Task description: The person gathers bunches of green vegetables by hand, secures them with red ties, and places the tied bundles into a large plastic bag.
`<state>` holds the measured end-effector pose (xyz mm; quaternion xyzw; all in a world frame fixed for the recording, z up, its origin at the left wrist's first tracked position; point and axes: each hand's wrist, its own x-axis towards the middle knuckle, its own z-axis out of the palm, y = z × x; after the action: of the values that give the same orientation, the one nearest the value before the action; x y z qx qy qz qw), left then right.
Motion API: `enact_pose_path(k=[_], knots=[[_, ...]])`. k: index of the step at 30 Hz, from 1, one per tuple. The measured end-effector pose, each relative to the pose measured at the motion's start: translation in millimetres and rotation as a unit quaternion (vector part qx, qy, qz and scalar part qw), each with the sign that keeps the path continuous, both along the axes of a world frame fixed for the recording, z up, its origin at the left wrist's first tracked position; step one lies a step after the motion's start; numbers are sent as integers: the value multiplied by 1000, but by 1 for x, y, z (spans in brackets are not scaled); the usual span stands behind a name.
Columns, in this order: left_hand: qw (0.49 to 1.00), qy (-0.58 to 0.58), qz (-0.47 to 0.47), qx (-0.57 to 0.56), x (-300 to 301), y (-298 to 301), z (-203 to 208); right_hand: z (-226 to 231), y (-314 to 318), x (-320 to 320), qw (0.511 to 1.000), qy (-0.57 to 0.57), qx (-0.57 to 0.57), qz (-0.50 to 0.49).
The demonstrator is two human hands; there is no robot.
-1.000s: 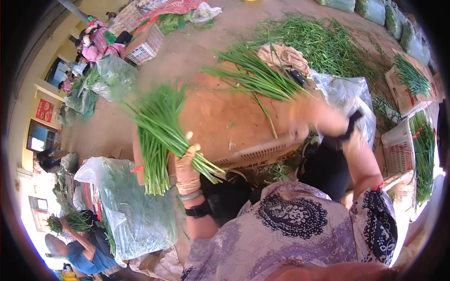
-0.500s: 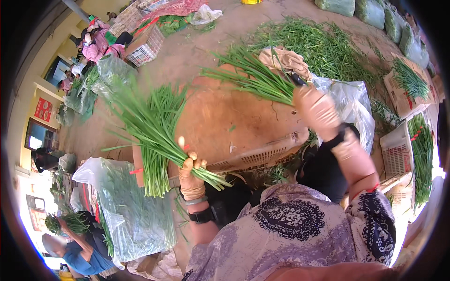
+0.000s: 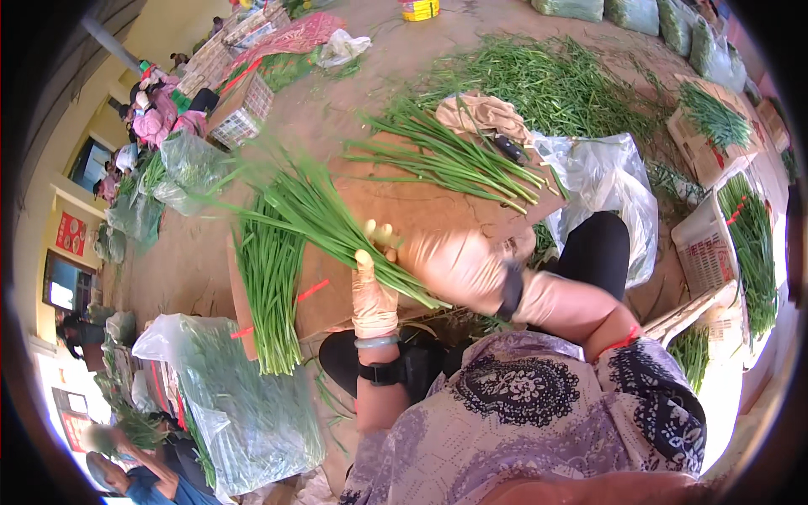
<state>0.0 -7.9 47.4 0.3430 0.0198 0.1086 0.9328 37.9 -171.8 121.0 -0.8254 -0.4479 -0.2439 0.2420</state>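
Note:
My left hand (image 3: 374,290), in a thin pale glove, grips a bunch of garlic chives (image 3: 316,215) near the stem ends. The leaves fan out to the far left and blur at the tips. Close beside it, my gloved right hand (image 3: 459,265) is at the stems; motion smears its fingers. Another pile of chives (image 3: 273,286) lies on the left end of the brown board (image 3: 383,189), with a red strip (image 3: 313,290) next to it. Loose chives (image 3: 446,160) spread over the board's far right, by a small black object (image 3: 509,147) and a tan cloth (image 3: 484,114).
Cut greens (image 3: 564,84) cover the floor beyond the board. A clear plastic bag (image 3: 606,185) lies right of it, and a bag of greens (image 3: 231,404) at the left. White crates (image 3: 705,257) with chives stand at the right. Other people (image 3: 151,122) sit at the far left and near left.
My right hand has left the loose chives at the far right and come over to the bunch's stems. The left hand, still gripping the bunch, has shifted right. The whole view has moved slightly.

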Motion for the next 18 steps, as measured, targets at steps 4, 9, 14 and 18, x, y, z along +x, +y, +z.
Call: enact_pose_path(k=[4,9,14,18], knots=[[989,128,57,41,-11,8,0,-60,2,-38,994,-2,-102,35],[991,100,61,65,-15,17,15,-78,-81,21,953,-85,-284,-66],[992,109,3,62,-1,-3,20,-129,-87,128,905,-63,-271,-323],[986,137,13,91,-4,6,2,-69,-57,98,789,-259,-316,-460]])
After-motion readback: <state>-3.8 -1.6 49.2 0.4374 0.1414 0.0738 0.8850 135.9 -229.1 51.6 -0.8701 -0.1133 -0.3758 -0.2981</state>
